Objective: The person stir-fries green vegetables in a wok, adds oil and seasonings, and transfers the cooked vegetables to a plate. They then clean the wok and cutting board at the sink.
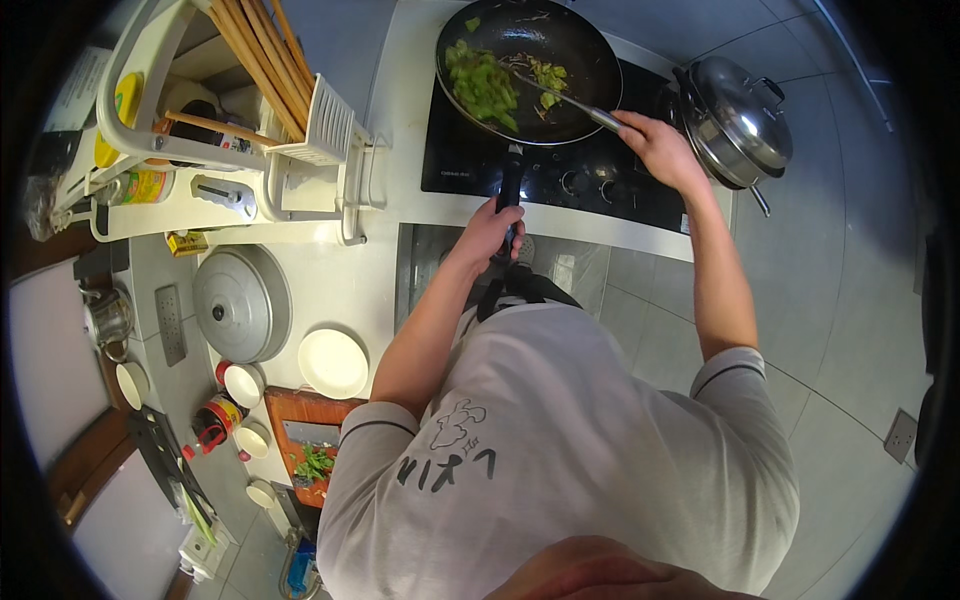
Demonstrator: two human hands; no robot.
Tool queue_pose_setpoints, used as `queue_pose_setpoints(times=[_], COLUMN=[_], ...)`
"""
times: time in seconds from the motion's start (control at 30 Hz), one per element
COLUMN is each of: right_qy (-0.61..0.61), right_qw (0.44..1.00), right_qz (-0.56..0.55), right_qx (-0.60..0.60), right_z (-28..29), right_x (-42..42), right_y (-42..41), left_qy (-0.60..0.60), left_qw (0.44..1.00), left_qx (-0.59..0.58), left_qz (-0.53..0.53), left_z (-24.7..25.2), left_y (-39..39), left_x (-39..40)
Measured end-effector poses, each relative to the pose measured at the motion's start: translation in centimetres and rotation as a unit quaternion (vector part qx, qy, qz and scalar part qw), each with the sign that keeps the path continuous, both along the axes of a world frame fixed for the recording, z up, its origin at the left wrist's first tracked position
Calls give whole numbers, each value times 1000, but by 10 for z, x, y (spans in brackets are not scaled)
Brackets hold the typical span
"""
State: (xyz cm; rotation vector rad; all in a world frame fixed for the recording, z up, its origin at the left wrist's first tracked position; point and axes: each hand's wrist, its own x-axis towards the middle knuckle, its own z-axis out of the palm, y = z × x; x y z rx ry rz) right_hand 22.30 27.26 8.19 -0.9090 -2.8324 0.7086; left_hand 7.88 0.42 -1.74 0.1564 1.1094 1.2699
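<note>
A dark frying pan (577,45) with a long black handle sits on the black glass cooktop (465,161). My left hand (491,232) is wrapped around the pan's handle. In my right hand (660,146) is the grey handle of a metal spatula (566,100), whose far end reaches into the pan among the food. Chopped green vegetables (480,86) lie heaped at the pan's left side. Smaller yellow-green pieces (549,79) with brown bits lie near its middle. The spatula's blade is partly hidden by the food.
A lidded steel pot (739,124) stands right of the pan. Left are a white rack (322,120) with wooden chopsticks (262,60), a large aluminium lid (240,300), and a white plate (334,364). A wooden cutting board (281,405) bears a cleaver (311,433) and leafy greens (313,463).
</note>
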Motion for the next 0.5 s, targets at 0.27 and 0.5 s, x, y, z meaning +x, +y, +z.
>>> queue_pose_setpoints(times=[0.27,0.5], right_qy=[-177,-194], right_qw=[974,959], right_qz=[20,-115], right_qx=[141,171], right_z=[121,51], right_x=[52,1], right_y=[-71,-63], left_qy=[-2,-7], left_qw=[1000,1000], left_qx=[-7,-4], left_qz=[9,10], left_z=[-5,-3], left_y=[-2,1], left_x=[1,1])
